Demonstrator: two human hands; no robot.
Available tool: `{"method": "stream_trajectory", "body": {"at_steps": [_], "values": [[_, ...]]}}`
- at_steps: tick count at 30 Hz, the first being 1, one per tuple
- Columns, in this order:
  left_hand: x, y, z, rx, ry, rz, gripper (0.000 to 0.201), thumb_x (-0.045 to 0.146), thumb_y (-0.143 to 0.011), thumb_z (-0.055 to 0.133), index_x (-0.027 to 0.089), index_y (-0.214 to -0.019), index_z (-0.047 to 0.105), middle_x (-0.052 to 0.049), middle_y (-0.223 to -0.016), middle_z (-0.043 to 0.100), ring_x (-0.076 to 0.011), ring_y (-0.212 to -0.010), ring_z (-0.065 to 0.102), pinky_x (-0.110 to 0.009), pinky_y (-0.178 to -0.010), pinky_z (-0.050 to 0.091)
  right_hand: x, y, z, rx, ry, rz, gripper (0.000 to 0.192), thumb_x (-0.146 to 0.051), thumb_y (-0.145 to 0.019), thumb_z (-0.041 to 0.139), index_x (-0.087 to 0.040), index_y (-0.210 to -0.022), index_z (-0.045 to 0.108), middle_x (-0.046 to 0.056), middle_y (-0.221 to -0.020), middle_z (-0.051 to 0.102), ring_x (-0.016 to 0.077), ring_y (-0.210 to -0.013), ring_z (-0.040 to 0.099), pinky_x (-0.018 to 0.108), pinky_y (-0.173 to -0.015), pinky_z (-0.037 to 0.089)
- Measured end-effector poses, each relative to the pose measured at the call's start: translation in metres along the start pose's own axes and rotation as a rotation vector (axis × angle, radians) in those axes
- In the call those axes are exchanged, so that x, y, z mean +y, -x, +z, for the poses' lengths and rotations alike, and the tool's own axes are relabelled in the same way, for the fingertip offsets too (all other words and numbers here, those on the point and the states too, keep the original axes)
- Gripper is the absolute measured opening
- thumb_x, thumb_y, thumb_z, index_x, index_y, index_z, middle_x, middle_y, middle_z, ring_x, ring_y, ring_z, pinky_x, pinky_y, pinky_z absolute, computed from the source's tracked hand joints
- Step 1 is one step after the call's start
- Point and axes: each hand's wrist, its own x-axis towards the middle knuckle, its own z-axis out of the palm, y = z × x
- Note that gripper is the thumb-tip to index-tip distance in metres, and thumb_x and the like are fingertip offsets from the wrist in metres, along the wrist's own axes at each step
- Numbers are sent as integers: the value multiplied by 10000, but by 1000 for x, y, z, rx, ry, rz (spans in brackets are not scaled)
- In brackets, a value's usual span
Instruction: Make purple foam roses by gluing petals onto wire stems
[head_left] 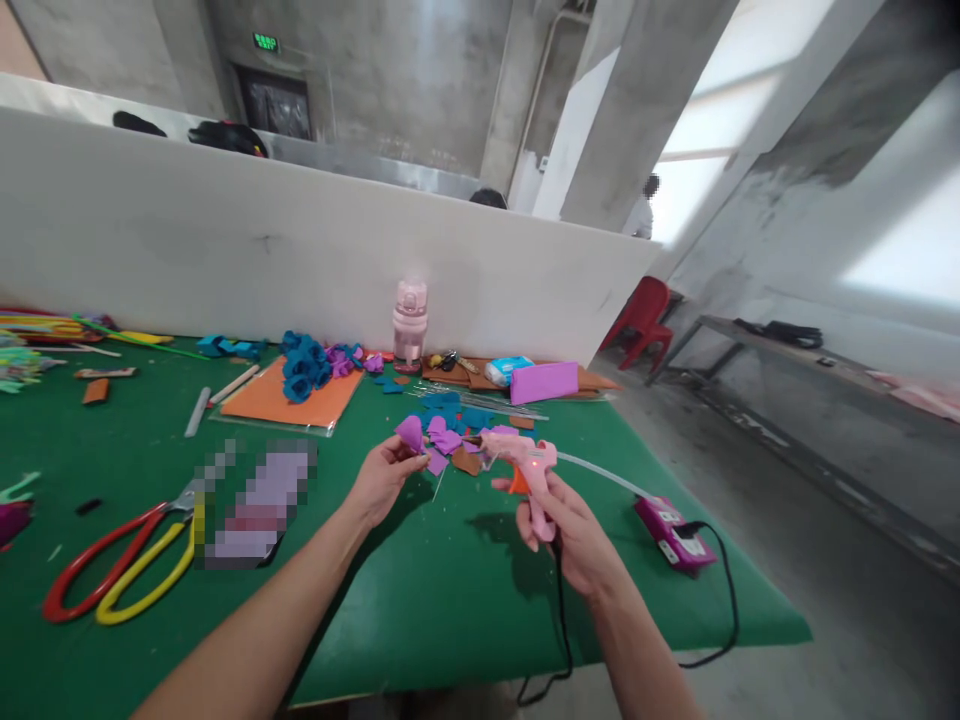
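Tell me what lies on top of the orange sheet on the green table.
On the orange sheet, at its far edge, sits a heap of rolled blue pieces, with purple ones beside them. Whatever the heap covers is hidden.

Bright daylight is flooding in from blown-out windows [750, 90] at upper right, washing out that side, while the hands are casting soft shadows on the green tabletop [450, 590], edges are bending with wide-angle distortion, and one patch [255, 500] is showing pixelated.
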Motion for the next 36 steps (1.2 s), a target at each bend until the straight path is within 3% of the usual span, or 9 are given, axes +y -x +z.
{"method": "stream_trajectory", "body": {"at_steps": [4,11,17,26,36], "values": [[0,1,1,-6,-15,12,260,183,-556,779,168,-796,680,5,-727,650,-103,-687,570,-236,-705,435,-3,-1,17,-33,216,-94,318,-401,-864,470,-215,-1122,459,53,-999,607,38,-463,444,179,-418,363],[0,1,2,-44,-41,18,305,172,-576,761,151,-868,677,-42,-849,674,-141,-769,596,-270,-758,448,-4,-6,32,-2,656,-209,300,-366,-884,395,-180,-1117,436,18,-772,623,94,-496,506,207,-496,419],[-1,1,2,-44,-39,18,308,166,-567,764,164,-864,683,-32,-844,685,-140,-765,605,-263,-750,448,4,-8,35,40,852,-303,318,-312,-889,392,-172,-1174,413,85,-923,643,165,-646,607,256,-577,458],[-2,1,1,-53,-22,20,306,150,-573,757,169,-869,685,-27,-832,685,-135,-766,602,-254,-737,446,6,-7,38,47,994,-338,365,-316,-904,370,-182,-1243,390,91,-937,638,213,-787,629,283,-626,468],[-2,2,2,-59,-21,22,303,153,-569,757,167,-862,682,-33,-838,686,-141,-771,608,-259,-746,448,9,-9,36,57,1007,-374,373,-306,-898,372,-189,-1251,387,87,-900,628,226,-785,633,294,-625,473]]}}
